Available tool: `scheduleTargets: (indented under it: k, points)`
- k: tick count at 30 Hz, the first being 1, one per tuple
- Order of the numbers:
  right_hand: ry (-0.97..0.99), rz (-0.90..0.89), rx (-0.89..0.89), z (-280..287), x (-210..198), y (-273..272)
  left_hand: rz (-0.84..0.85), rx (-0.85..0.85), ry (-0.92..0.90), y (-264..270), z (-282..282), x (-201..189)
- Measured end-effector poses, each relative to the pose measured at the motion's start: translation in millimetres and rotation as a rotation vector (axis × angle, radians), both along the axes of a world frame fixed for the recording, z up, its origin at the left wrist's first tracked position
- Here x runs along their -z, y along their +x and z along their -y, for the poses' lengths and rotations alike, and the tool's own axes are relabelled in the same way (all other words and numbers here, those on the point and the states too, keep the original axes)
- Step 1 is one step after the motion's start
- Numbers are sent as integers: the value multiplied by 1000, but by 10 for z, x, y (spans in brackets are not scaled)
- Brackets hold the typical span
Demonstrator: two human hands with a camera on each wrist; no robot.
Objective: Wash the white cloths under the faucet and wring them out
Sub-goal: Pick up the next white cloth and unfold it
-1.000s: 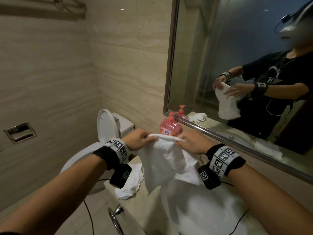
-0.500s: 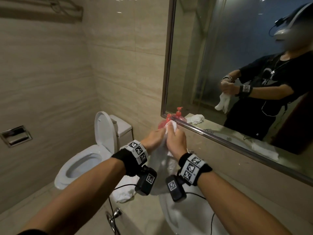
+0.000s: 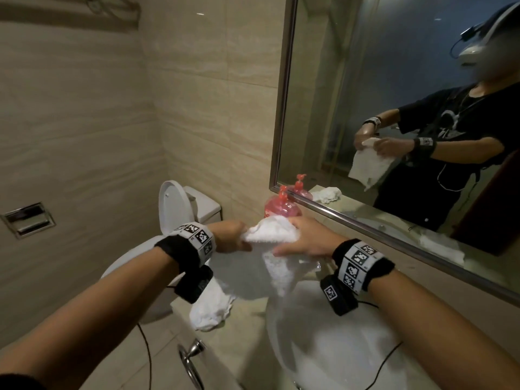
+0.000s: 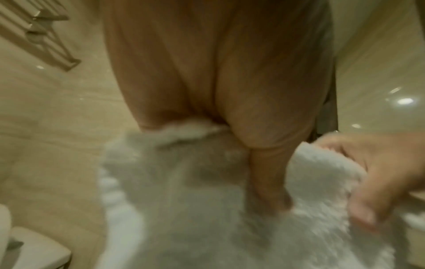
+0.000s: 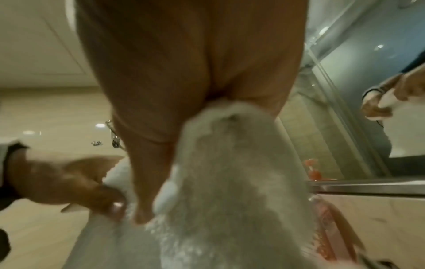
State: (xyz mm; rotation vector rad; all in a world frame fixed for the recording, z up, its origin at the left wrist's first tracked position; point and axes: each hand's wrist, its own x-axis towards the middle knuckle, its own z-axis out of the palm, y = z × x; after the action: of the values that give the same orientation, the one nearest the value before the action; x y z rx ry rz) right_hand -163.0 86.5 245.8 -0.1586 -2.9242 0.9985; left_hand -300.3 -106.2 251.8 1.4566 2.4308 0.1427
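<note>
1. Left hand and right hand each pinch the top edge of a white cloth, grip clenched on fabric.
2. Cloth hangs between the hands, above the left rim of the white basin.
3. Second white cloth lies crumpled on the surface, left of the basin.
4. Pink soap bottle stands behind the hands, under the mirror.

Two cloths, one soap bottle

Soap bottle just beyond hands, mirror close right; open air left, basin below.
</note>
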Motion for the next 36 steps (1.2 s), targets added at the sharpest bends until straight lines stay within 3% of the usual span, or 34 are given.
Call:
scheduleTargets:
  k: [3,4,7,9,11,15,18,23,27,29,31,33,36]
  points:
    - [153,131,-4,-154,58,48,146,-17,95,-99,90,-25]
    - [75,125,57,-220,101,69,228,-55,155,-114,115,-43]
    - [-404,-4,264,-243,213,109,561,-216,440,-59,81,-34]
    - [-527,-167,395,-96,274,48,770,-331,619,91,-28,-50]
    - [-574,-326,480,215,315,-61,939,-435,687,237,-205,-97]
    - [-600,-530,530,656,234,-271,1110,-461,808,501,-446,-167]
    - [-564,-459,725,489,163,-326,1152,-424,738,566,-449,-131]
    - [-508,-509,640,581,310,-335,969,-532,700,520,-449,-139]
    - [-412,-378,566,284,170,-240,1040,-396,530,530,-387,-93]
    - [-336,-319,503,195,137,-168,699,-226,347,419,-295,-92]
    - [-248,-257,372,142,117,-90,358,-159,139,282,-232,-46]
    - [-209,-132,170,57,79,4,221,-135,25,180,-140,-21]
    - [92,45,23,-67,101,99,191,-96,12,-14,-44,15]
